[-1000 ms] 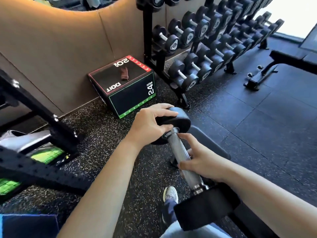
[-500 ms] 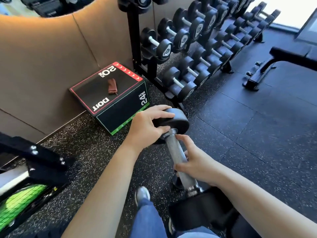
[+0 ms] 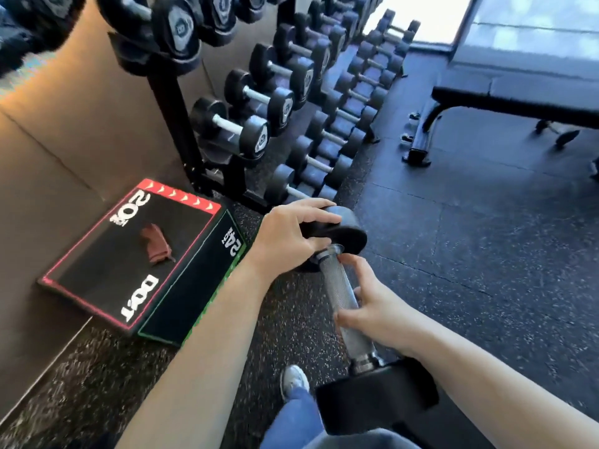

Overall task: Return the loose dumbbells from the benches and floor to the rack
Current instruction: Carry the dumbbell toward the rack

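I carry one black dumbbell (image 3: 340, 286) with a knurled steel handle, held in the air in front of me. My left hand (image 3: 288, 234) clasps its far head from above. My right hand (image 3: 372, 312) wraps the handle from the right. The near head hangs close to my body at the lower middle. The black dumbbell rack (image 3: 168, 102) stands just ahead along the brown wall, its tiers filled with several black dumbbells that run away toward the window.
A black plyo box (image 3: 181, 296) with a brown glove on it lies on the floor at the left, against the wall. A black bench (image 3: 505, 102) stands at the right. My shoe (image 3: 293, 380) is on the speckled rubber floor below the dumbbell.
I have walked closer to the rack, which now looms larger and nearer. The frame at the far left has left the view. Both hands keep the same hold on the dumbbell.
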The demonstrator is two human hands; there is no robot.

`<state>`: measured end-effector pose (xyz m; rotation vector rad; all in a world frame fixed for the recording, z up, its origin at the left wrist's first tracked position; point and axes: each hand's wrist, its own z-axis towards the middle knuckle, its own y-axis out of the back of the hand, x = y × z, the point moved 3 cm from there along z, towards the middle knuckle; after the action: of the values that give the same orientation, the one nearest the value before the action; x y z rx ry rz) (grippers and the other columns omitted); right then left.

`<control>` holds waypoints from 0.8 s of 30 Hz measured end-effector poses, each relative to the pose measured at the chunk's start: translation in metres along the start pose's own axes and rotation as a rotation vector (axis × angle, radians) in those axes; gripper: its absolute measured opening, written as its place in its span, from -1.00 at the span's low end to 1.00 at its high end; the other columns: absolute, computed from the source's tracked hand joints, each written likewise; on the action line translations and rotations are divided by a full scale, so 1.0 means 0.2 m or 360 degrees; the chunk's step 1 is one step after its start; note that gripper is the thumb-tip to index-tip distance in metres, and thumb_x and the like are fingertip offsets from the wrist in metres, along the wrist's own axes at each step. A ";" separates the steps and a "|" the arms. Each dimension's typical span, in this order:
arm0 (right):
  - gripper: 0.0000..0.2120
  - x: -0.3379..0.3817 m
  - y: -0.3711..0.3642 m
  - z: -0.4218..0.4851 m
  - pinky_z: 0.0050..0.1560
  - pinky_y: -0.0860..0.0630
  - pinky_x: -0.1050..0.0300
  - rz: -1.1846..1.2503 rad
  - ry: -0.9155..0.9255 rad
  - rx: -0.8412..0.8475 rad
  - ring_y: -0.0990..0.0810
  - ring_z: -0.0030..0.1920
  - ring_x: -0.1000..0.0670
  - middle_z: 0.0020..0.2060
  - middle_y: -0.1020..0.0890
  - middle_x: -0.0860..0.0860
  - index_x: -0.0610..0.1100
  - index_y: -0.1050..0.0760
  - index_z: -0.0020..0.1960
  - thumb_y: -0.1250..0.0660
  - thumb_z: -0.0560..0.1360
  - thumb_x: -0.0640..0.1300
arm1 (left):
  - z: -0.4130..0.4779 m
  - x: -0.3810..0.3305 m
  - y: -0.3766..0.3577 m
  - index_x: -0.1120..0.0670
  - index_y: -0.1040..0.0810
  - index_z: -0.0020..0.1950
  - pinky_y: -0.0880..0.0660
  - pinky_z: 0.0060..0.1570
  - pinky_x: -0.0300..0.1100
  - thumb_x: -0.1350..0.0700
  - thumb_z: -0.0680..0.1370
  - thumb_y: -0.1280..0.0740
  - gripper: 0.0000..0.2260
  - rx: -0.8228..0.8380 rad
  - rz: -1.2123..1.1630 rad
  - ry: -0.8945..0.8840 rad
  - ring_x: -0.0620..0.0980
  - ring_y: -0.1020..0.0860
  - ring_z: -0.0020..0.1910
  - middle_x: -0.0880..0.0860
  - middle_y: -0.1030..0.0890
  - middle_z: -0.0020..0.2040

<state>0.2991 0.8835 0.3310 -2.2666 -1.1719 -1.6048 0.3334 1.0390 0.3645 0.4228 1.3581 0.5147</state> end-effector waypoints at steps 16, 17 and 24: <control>-0.34 0.35 0.26 0.59 -0.09 -0.56 -0.13 0.0442 -0.0104 -0.0261 -0.54 -0.16 -0.12 -0.15 -0.52 -0.09 0.18 -0.27 0.25 -0.31 0.37 -0.43 | 0.89 0.14 0.15 0.03 -0.64 0.01 -0.39 0.25 -0.15 0.30 0.30 -0.49 -0.67 0.0399 -0.0057 -0.0292 -0.15 -0.51 0.14 -0.10 -0.55 0.08; -0.34 0.35 0.30 0.63 -0.07 -0.56 -0.14 0.0441 -0.0118 -0.0269 -0.54 -0.16 -0.13 -0.14 -0.52 -0.11 0.16 -0.27 0.27 -0.31 0.37 -0.43 | 0.95 0.15 0.13 0.03 -0.64 0.01 -0.39 0.24 -0.17 0.29 0.30 -0.50 -0.67 0.0422 -0.0054 -0.0308 -0.17 -0.51 0.13 -0.12 -0.55 0.08; -0.32 0.31 0.74 0.98 -0.13 -0.53 0.05 0.0444 -0.0095 -0.0349 -0.52 -0.18 -0.05 -0.10 -0.47 0.01 0.15 -0.26 0.30 -0.31 0.37 -0.43 | 1.49 0.16 -0.07 0.00 -0.64 -0.01 -0.38 0.19 -0.33 0.29 0.30 -0.50 -0.68 0.0453 -0.0059 -0.0364 -0.23 -0.50 0.11 -0.14 -0.56 0.07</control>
<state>0.5508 0.9118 0.3461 -2.4920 -0.6776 -1.6334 0.6337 1.0477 0.3805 0.6673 1.2170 0.2335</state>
